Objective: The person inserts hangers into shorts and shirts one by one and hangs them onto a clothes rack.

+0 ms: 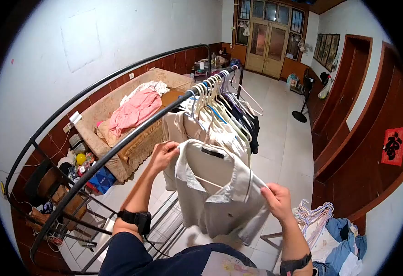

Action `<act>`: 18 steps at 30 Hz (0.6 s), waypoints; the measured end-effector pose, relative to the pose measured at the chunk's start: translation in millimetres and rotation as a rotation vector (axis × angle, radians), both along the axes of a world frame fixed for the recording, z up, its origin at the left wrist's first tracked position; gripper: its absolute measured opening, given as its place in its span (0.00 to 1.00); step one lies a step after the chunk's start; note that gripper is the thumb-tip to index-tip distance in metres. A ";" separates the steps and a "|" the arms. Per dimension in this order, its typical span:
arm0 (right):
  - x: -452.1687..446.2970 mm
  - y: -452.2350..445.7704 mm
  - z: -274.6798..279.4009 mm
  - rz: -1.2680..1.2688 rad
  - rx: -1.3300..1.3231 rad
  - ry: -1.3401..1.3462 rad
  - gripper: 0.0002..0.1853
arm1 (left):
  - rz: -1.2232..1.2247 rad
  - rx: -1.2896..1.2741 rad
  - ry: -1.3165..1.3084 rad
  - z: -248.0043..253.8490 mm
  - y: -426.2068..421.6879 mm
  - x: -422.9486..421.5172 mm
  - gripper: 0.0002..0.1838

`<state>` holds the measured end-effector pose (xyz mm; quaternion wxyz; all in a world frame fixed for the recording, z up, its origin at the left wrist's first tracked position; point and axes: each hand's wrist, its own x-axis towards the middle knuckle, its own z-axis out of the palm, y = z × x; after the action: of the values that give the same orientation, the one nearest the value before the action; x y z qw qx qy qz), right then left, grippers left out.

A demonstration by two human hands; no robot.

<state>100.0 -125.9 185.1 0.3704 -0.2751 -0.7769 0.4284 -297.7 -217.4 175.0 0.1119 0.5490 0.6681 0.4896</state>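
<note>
A light grey polo shirt (pixel 210 207) hangs open-necked in front of me, with a pale hanger bar (pixel 209 181) showing inside its collar. My left hand (pixel 164 155) pinches its shoulder on the left. On the other side my right hand (pixel 277 201) grips the shirt near the right shoulder and sleeve. Just beyond it, several garments (pixel 231 131) hang close together from the dark metal clothes rail (pixel 132 138) on white, blue and pink hangers. Whether the shirt's own hanger hook rests on the rail I cannot tell.
A sofa (pixel 139 156) with a pink cloth (pixel 135 112) stands left behind the rack. At lower right lie folded clothes (pixel 341 239) and a bundle of loose hangers (pixel 314 212). A black stand fan (pixel 301 115) is on the floor farther off. A wooden chair (pixel 65 198) stands at left.
</note>
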 end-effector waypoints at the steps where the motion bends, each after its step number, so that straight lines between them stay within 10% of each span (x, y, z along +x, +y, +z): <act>1: -16.3 2.4 2.6 -0.005 0.010 0.002 0.09 | -0.006 0.087 -0.003 -4.6 8.3 -19.1 0.08; 18: -143.2 43.0 -33.8 -0.083 -0.029 0.053 0.13 | 0.065 0.192 -0.147 -48.2 97.6 -140.7 0.04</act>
<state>-43.2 -82.8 151.3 0.4043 -0.3008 -0.7484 0.4311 -438.4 -119.8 126.7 0.0915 0.4979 0.6257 0.5935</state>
